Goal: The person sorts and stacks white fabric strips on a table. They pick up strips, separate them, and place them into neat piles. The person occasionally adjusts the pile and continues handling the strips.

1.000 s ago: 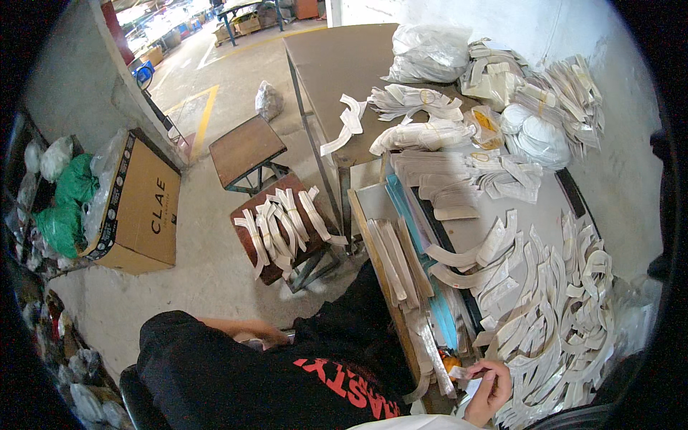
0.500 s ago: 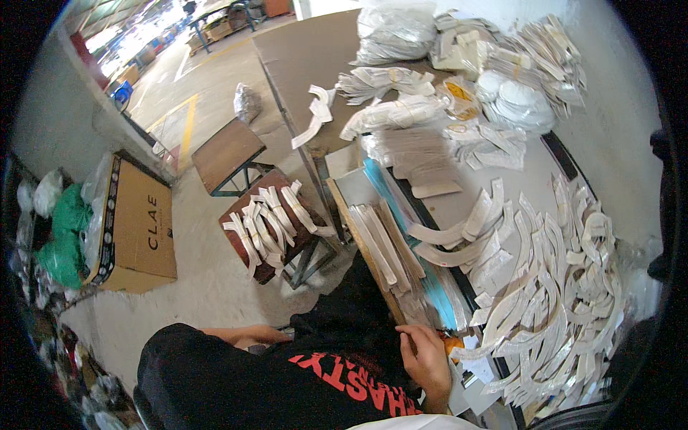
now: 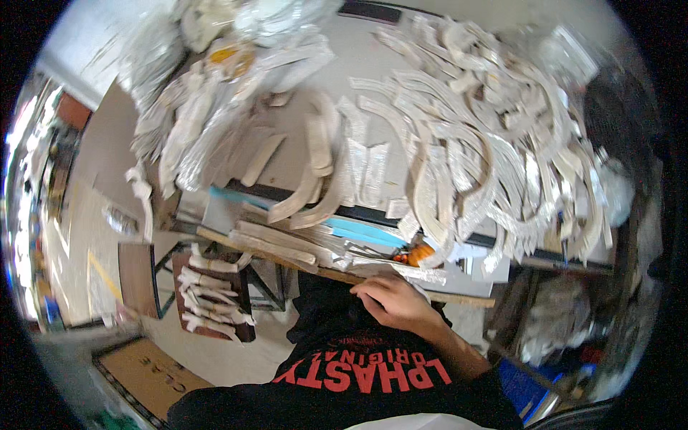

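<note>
We see the right hand (image 3: 395, 302) at the front of the drawer (image 3: 462, 298), just above our lap. Its fingers are bent in close together, with the back of the hand facing up. We cannot tell if they pinch anything, as the hand hides its own inside. The left hand is out of our view, so we cannot tell about its grip.

Right by the hand, in the drawer, we see an orange thing (image 3: 421, 254), a blue sheet (image 3: 369, 233) and some long flat strips (image 3: 276, 245). Behind the drawer is the gray table (image 3: 344, 61). A big messy heap of pale curved strips (image 3: 423, 179) covers its middle and right side. A few of these poke out over the drawer. On the far left of the table we see a puffy clear bag (image 3: 150, 54).

Down on our left is a red-brown stool (image 3: 245, 331) with a pile of pale strips (image 3: 208, 288) on it. Next to it is a brown stool (image 3: 136, 279), and near the bottom is a cardboard box (image 3: 150, 376). We wear a black shirt (image 3: 308, 398) with red letters
</note>
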{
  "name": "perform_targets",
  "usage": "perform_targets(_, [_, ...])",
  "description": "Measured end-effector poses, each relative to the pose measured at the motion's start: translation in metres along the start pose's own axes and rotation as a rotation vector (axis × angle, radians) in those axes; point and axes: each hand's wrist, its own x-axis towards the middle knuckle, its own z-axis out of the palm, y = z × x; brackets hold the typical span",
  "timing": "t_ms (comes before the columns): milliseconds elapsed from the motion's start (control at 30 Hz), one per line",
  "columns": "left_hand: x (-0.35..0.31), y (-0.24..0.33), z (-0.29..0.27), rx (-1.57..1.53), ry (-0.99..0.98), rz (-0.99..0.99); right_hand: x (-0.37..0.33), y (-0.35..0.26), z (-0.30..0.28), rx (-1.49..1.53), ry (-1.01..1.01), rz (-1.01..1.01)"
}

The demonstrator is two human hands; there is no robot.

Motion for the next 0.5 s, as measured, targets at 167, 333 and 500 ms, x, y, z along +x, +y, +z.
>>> perform_targets(167, [-0.015,0.077,-0.11,0.074,0.443,0.199,0.0,0.002,0.032,-0.057,0.236,-0.074])
perform_targets(333, [-0.007,0.155,-0.176,0.045,0.669,0.455,0.005,0.01,0.056,-0.198,0.307,-0.052])
perform_targets(500, [0.052,0.213,-0.185,0.158,0.567,0.56,0.005,0.021,0.062,-0.21,0.363,-0.033])
